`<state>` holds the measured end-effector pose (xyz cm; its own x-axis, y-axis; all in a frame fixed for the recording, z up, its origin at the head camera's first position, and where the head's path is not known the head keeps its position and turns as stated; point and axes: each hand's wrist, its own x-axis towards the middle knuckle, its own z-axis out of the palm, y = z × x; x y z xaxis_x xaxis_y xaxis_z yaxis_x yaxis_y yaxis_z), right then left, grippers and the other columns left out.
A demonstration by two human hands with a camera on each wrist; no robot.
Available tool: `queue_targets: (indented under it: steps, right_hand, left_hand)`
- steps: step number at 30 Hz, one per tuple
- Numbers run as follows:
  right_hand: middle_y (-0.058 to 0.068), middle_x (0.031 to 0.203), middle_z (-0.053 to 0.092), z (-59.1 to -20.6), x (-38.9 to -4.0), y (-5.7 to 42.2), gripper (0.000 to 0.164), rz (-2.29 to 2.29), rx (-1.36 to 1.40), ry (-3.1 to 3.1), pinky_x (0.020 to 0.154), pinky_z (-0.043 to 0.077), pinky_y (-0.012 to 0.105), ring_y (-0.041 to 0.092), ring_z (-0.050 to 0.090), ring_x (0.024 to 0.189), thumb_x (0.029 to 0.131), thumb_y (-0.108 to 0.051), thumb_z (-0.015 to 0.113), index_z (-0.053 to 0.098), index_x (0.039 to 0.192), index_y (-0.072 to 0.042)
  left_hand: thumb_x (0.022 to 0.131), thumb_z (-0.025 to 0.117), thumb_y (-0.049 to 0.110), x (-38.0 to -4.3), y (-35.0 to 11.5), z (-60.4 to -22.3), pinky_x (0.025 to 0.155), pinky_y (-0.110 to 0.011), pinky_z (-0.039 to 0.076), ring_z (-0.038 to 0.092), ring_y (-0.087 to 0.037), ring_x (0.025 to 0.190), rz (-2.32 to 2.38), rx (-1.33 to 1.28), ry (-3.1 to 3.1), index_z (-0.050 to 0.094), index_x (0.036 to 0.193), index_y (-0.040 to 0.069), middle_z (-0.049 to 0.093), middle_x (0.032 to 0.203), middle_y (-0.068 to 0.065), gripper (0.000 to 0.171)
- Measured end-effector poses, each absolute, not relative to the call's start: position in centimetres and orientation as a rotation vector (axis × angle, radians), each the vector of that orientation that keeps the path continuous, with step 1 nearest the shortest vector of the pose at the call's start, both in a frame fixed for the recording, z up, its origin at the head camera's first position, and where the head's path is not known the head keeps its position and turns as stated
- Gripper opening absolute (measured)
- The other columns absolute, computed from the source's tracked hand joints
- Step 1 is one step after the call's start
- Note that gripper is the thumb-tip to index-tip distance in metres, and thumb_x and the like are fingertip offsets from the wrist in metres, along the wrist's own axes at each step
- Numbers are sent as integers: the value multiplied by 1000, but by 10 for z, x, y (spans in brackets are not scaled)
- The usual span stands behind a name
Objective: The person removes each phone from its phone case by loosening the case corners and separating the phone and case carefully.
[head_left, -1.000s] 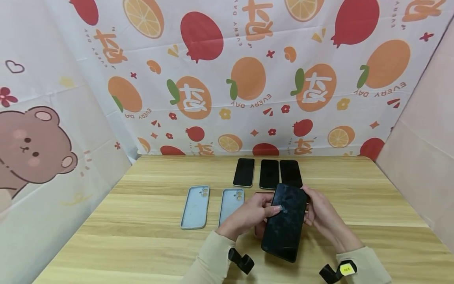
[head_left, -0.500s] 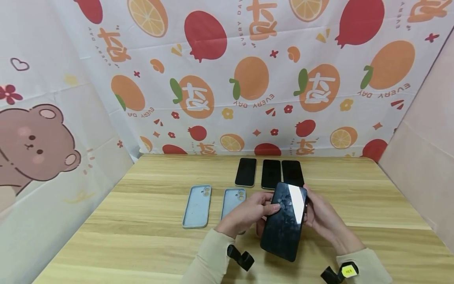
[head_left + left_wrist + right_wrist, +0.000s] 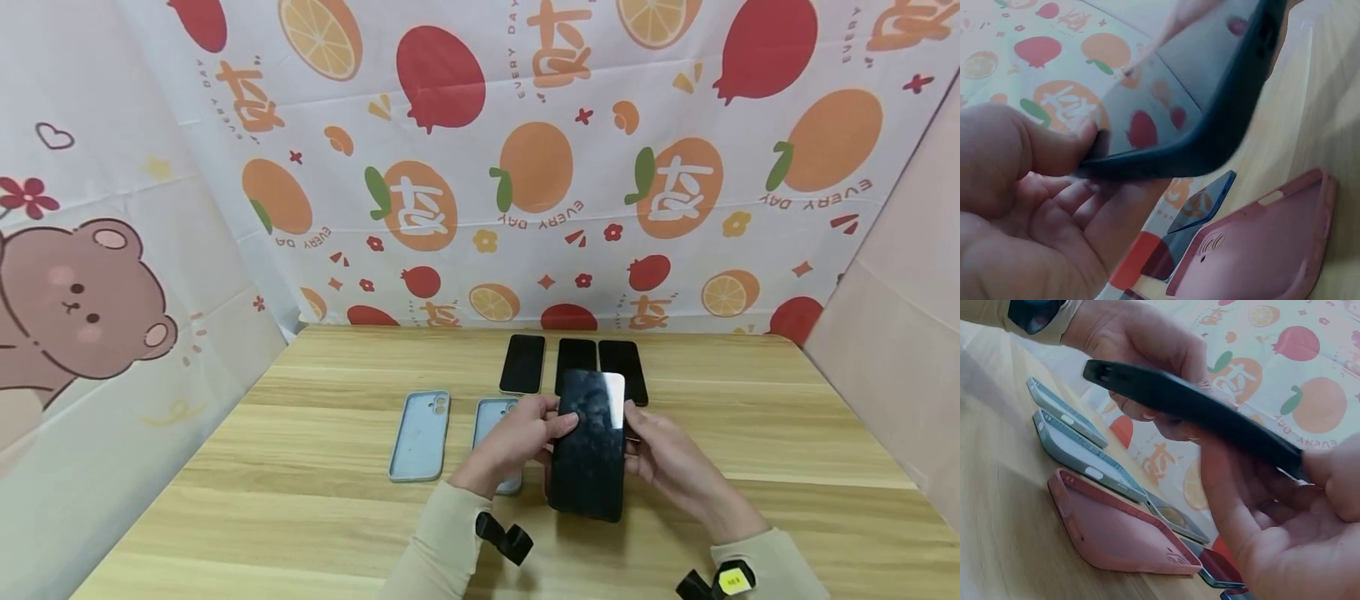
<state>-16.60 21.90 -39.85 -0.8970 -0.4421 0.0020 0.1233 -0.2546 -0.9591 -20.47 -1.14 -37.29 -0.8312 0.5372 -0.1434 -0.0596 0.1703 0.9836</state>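
Both hands hold a large phone (image 3: 588, 475) over the table, its black screen facing up and smudged. A dark case or frame wraps its edge, seen side-on in the right wrist view. My left hand (image 3: 517, 437) grips the left side, thumb on the screen and fingers beneath. On the other side my right hand (image 3: 667, 450) holds the right edge near the upper corner, its fingers curling under the phone. A pink phone case (image 3: 1125, 528) lies on the table below, inner side up; the held phone and left hand largely cover it in the head view.
Two light blue phone cases lie left of the hands: the outer case (image 3: 418, 437) and the inner case (image 3: 491, 412), partly behind the left forearm. Farther back are the left phone (image 3: 522, 364), middle phone (image 3: 576, 354) and right phone (image 3: 624, 367). A patterned cloth (image 3: 465, 192) hangs behind the table (image 3: 300, 500).
The held phone has moved slightly up and left in the head view and turned straighter, overlapping the middle phone at the back. Both hands moved with it, keeping their grip.
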Motion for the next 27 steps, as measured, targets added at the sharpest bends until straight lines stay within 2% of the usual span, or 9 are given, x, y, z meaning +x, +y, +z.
queue_targets:
  steps: [7,11,13,18,22,24,27]
  right_hand:
    - [5,116,70,-399,-165,215,44,-2064,-422,1696,91,57,34,16,68,108,108,-29,41,52,131,6]
    - [8,124,67,-399,-164,215,48,-2003,-468,1664,93,56,33,17,66,113,106,-22,46,43,138,14]
    - [9,129,65,-399,-165,216,52,-1975,-510,1617,94,55,32,17,66,115,106,-17,47,33,144,17]
    - [10,132,65,-400,-166,219,54,-1982,-631,1482,96,53,32,19,65,118,104,-3,44,20,147,18]
    - [14,135,62,-399,-165,219,51,-2015,-686,1455,99,51,34,24,64,119,105,0,41,18,145,21]
    - [16,135,62,-399,-165,219,52,-2014,-682,1481,99,51,34,25,65,118,104,-1,41,17,145,21]
    - [19,135,61,-397,-164,216,58,-1977,-640,1546,99,52,36,26,65,118,103,-2,45,14,148,16]
  left_hand:
    - [103,55,26,-210,-13,-375,71,-37,60,67,-17,79,1784,337,2082,61,123,2,72,92,-8,32]
    - [102,55,25,-212,-13,-377,71,-36,61,68,-14,79,1832,308,2101,61,126,2,74,93,-9,33]
    - [102,56,26,-212,-14,-377,72,-37,61,69,-15,84,1844,292,2117,60,128,2,75,98,-11,36]
    - [101,58,30,-214,-15,-375,73,-35,60,67,-14,89,1839,265,2137,56,133,2,74,104,-10,43]
    - [100,60,33,-214,-15,-373,68,-31,58,66,-15,84,1833,277,2126,58,127,3,70,89,-6,40]
    - [99,60,33,-213,-15,-373,71,-32,58,65,-16,93,1826,272,2142,52,135,0,64,87,-1,49]
    - [100,60,29,-214,-14,-373,75,-37,60,67,-21,99,1839,263,2132,47,140,-2,62,90,-2,52]
